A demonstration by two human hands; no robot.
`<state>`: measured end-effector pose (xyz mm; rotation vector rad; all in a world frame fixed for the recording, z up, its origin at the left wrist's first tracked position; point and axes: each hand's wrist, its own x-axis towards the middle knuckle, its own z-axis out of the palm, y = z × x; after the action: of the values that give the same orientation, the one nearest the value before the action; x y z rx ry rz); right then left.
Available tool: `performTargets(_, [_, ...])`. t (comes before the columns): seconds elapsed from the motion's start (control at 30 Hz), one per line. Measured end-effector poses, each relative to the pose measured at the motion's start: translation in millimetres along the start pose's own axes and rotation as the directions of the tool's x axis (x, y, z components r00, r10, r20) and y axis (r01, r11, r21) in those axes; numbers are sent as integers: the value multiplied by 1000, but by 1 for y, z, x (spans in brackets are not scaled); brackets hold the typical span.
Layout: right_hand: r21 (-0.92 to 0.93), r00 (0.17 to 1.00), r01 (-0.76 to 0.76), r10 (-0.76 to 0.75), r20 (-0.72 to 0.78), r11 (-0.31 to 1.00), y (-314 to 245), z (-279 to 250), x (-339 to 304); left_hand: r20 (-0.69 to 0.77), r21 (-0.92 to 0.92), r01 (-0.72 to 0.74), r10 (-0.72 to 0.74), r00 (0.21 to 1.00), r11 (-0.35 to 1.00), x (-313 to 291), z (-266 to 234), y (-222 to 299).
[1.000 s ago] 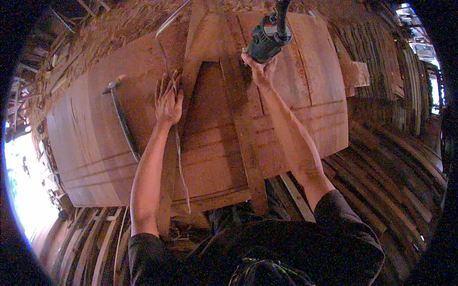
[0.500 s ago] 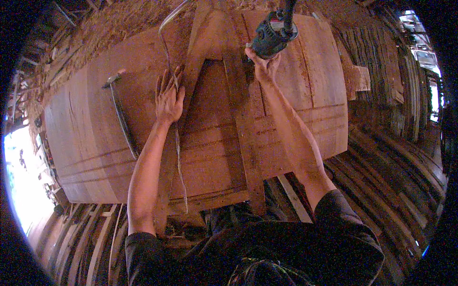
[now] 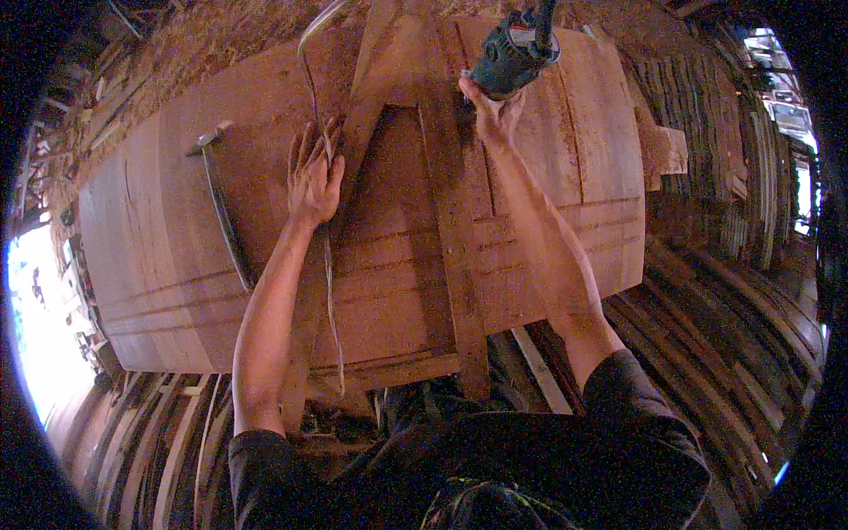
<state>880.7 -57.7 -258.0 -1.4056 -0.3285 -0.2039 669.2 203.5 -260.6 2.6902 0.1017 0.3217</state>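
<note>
My left hand (image 3: 314, 172) lies flat with its fingers stretched out on the left leg of a tapering wooden frame (image 3: 455, 252). A thin pale cord (image 3: 329, 274) runs along this hand, passing by its fingers and thumb. My right hand (image 3: 496, 113) is wrapped round the lower part of a teal and black handheld power tool (image 3: 508, 60) with a round body, a barrel-like motor housing. The tool is tilted at the frame's right side, near its far end. Its working end is mostly hidden by my hand and the tool body.
A broad panel of joined boards (image 3: 146, 230) lies beneath the frame. On its left part rests a hammer (image 3: 223, 208) with a dark handle. Wood shavings (image 3: 238, 49) heap beyond the far edge. Stacked planks (image 3: 707, 353) stand right, with more slats (image 3: 146, 442) at lower left.
The power tool and my right hand have shifted very slightly to the right. My left hand stays flat in the same spot, and the whole view has moved a little.
</note>
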Motion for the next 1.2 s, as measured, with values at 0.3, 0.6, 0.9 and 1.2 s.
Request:
performTargets(0.3, [36, 1000, -4, 5, -18, 999, -25, 19, 5, -64, 73, -98, 103, 993, 992, -8, 2, -12])
performTargets(0.6, [2, 1000, 26, -26, 8, 1000, -18, 16, 13, 43, 37, 2, -3, 999, 999, -10, -13, 3])
performTargets(0.9, [-94, 996, 84, -86, -24, 992, -30, 25, 25, 40, 52, -19, 17, 999, 998, -11, -12, 1])
performTargets(1.2, [-3, 998, 62, -62, 1, 998, -25, 28, 34, 83, -5, 5, -5, 997, 1000, -16, -28, 17])
